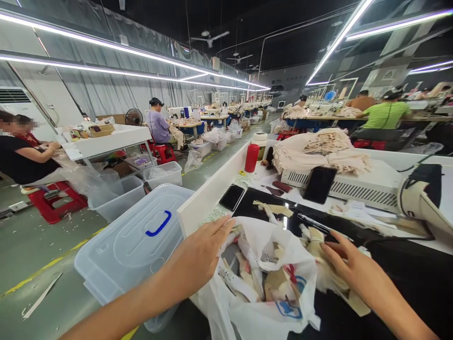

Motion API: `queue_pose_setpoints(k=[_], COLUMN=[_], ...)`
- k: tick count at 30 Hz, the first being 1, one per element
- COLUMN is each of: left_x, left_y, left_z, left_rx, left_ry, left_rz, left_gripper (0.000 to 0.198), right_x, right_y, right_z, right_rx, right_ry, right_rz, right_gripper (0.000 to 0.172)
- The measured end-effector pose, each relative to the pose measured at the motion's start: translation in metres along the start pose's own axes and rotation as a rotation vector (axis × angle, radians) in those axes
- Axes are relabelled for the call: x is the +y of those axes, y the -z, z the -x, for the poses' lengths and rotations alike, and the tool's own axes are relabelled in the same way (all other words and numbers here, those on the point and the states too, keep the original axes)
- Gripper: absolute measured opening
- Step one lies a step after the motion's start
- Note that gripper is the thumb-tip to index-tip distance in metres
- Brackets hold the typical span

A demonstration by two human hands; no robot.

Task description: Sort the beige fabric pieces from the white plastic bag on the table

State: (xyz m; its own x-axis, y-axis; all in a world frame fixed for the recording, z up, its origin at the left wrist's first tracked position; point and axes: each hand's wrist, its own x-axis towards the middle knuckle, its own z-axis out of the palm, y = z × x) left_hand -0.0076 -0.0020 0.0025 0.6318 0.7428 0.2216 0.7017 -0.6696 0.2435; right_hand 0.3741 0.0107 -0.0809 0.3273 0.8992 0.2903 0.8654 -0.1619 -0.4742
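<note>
A white plastic bag (300,326) with blue and red print gapes upward at the table's near edge, filled with cream and whitish fabric and paper scraps (244,278). My left hand (198,257) is at the bag's left rim, its fingers closed on the plastic and the fingertips partly hidden. Right of the bag, my right hand (348,262) curls around a loose bunch of cream scraps (314,243) above the black tabletop (406,278). More strips (274,210) lie just beyond the bag, near a metal tweezer-like tool (313,221).
Two dark phones, one flat (232,197) and one propped up (319,184), are behind the bag. A red cylinder (251,158) stands by the white side board (212,182). Stacked cream fabric (318,148) tops a vented white box. A lidded clear bin (130,241) sits at left; people work beyond.
</note>
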Motion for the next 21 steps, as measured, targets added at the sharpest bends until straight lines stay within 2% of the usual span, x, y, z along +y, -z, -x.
queue_pose_setpoints(k=[3,6,7,8,10,12,13,15,17,21], left_x=[0.001,0.003,0.004,0.006,0.009,0.013,0.015,0.017,0.017,0.013], left_y=[0.000,-0.001,-0.002,-0.002,-0.001,-0.002,-0.003,-0.008,-0.018,-0.040], left_z=[0.001,0.001,0.001,0.001,0.002,0.003,0.004,0.006,0.007,0.007], left_rx=[-0.003,-0.014,-0.014,-0.006,0.038,0.102,0.124,0.126,0.086,0.013], left_ry=[-0.008,-0.025,-0.035,-0.047,-0.082,-0.141,-0.182,-0.276,-0.372,-0.483], left_rz=[-0.014,-0.036,-0.046,-0.063,-0.119,-0.181,-0.205,-0.227,-0.235,-0.268], left_gripper=[0.078,0.081,0.083,0.083,0.078,0.064,0.056,0.039,0.024,0.008], right_x=[-0.022,-0.054,-0.064,-0.074,-0.091,-0.106,-0.113,-0.124,-0.132,-0.139], right_y=[0.015,0.033,0.035,0.035,0.025,0.008,-0.001,-0.018,-0.030,-0.039], right_z=[0.020,0.051,0.061,0.070,0.080,0.080,0.078,0.071,0.066,0.065], right_rx=[0.088,0.156,0.138,0.049,-0.231,-0.498,-0.575,-0.641,-0.669,-0.717], right_ry=[0.145,0.121,0.195,0.311,0.560,0.691,0.705,0.715,0.754,0.838], right_rz=[0.067,-0.135,-0.196,-0.252,-0.305,-0.284,-0.253,-0.178,-0.093,0.012], right_gripper=[0.067,0.040,0.032,0.026,0.025,0.038,0.045,0.052,0.050,0.046])
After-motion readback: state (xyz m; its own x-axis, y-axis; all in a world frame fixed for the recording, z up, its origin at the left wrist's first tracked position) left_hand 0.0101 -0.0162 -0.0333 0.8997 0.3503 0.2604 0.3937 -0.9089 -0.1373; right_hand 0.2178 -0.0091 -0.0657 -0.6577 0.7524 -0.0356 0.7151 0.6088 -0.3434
